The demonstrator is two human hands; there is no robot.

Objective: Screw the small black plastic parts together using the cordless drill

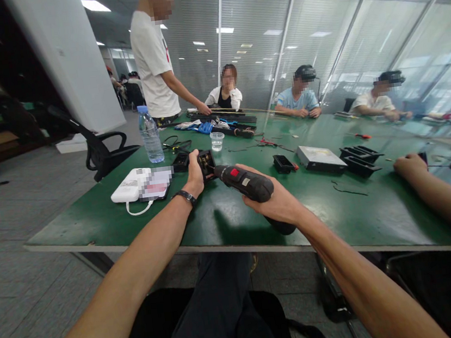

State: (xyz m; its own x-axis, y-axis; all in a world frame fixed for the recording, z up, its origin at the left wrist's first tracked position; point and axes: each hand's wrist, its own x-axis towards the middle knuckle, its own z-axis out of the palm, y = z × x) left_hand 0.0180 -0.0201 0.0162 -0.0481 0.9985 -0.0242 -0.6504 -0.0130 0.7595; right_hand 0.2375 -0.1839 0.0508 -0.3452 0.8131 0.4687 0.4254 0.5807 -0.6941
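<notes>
Holds black box [208, 163] in partly hidden left hand [194, 176], grips drill [247, 181] in right hand [282, 200], cannot make out contact at drill tip [217, 170].

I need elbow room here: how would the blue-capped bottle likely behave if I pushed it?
The bottle might tip, being tall and narrow. Its round body could roll once down. Its clear, plastic-looking wall would probably flex when squeezed.

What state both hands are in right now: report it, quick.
Left hand: closed on a small black open-fronted part.
Right hand: closed around a black power drill.
</notes>
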